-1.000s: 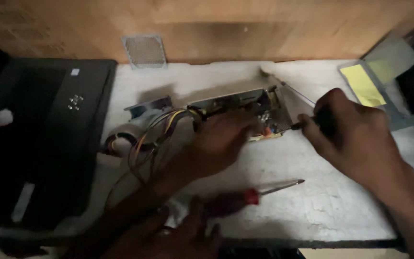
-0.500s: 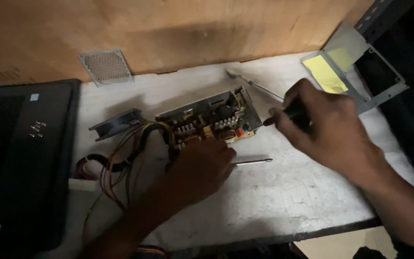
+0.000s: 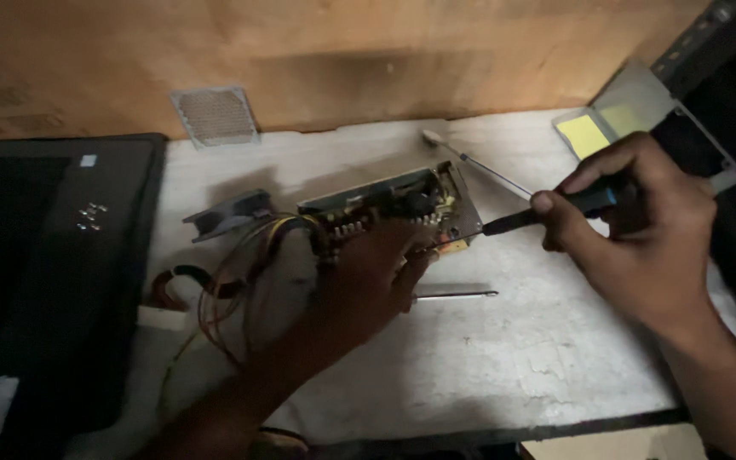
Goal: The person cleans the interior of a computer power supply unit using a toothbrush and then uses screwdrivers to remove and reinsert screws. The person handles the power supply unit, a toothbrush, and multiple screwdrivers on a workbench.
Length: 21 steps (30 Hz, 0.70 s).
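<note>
Tilted circuit board (image 3: 402, 209) touched by dark-handled screwdriver (image 3: 547, 211).

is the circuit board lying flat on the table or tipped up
Tipped up. The circuit board stands on its long edge, the left hand bracing it while the right hand aims a screwdriver at it.
</note>
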Each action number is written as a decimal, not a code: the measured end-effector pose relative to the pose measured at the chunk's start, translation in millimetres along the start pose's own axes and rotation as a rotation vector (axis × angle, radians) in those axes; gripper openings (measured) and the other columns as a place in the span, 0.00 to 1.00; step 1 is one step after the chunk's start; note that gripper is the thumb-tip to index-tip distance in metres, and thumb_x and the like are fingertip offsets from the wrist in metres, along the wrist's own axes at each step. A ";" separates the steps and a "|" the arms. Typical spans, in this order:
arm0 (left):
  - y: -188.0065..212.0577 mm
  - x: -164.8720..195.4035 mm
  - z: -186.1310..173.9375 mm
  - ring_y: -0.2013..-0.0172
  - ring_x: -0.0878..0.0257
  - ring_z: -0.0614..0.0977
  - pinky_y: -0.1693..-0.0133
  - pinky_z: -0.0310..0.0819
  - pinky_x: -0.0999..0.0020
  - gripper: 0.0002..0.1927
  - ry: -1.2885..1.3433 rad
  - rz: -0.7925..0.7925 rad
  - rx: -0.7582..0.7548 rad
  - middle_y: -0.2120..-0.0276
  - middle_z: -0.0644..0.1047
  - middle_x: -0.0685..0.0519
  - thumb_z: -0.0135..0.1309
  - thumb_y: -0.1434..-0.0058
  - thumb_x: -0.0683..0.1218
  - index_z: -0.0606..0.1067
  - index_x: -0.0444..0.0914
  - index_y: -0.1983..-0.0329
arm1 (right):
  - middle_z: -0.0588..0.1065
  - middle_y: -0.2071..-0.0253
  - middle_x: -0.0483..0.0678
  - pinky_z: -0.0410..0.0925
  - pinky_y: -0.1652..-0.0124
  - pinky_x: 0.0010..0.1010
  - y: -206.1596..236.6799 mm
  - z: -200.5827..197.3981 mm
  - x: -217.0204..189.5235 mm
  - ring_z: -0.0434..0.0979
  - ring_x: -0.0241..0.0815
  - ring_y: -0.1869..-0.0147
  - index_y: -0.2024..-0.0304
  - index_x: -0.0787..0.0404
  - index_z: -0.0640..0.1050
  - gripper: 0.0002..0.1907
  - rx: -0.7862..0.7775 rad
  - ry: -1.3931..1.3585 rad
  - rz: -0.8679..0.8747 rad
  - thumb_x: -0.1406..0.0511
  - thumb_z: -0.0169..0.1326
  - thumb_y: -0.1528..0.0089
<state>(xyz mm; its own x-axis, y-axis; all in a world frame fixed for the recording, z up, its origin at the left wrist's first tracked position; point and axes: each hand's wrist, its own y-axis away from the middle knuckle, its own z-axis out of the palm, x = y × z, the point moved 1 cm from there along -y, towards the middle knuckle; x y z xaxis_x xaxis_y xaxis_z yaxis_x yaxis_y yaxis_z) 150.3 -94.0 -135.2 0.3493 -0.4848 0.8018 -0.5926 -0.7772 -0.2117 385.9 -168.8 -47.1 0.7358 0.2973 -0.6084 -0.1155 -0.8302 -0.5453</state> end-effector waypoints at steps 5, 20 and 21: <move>-3.5 -9.6 -5.1 0.61 0.50 0.84 0.57 0.79 0.58 0.08 -0.036 0.355 0.288 0.61 0.80 0.47 0.56 0.34 0.39 0.77 0.37 0.52 | 0.76 0.66 0.52 0.75 0.68 0.23 -3.2 -2.6 -8.6 0.80 0.38 0.67 0.56 0.68 0.68 0.11 0.126 -0.270 0.006 0.73 0.60 0.31; -0.5 -29.3 0.1 0.59 0.52 0.82 0.57 0.78 0.59 0.12 0.082 0.271 0.172 0.62 0.79 0.47 0.58 0.38 0.41 0.78 0.39 0.51 | 0.82 0.55 0.48 0.78 0.47 0.36 0.3 30.1 -95.6 0.83 0.47 0.47 0.58 0.62 0.82 0.14 -0.408 -0.655 -0.233 0.74 0.67 0.46; -0.3 -30.0 0.7 0.59 0.53 0.83 0.57 0.78 0.60 0.11 0.088 0.267 0.171 0.62 0.79 0.47 0.58 0.38 0.41 0.78 0.39 0.52 | 0.82 0.56 0.47 0.76 0.45 0.37 1.2 31.4 -98.5 0.84 0.45 0.48 0.58 0.62 0.82 0.14 -0.414 -0.648 -0.246 0.73 0.68 0.46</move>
<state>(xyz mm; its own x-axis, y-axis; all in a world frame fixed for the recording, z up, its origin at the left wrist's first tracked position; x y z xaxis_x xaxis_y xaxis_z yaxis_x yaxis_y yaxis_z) 140.5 -79.5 -159.6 0.1294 -0.6494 0.7494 -0.5219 -0.6871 -0.5054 292.3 -184.2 -6.0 0.1596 0.6033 -0.7814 0.3499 -0.7747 -0.5267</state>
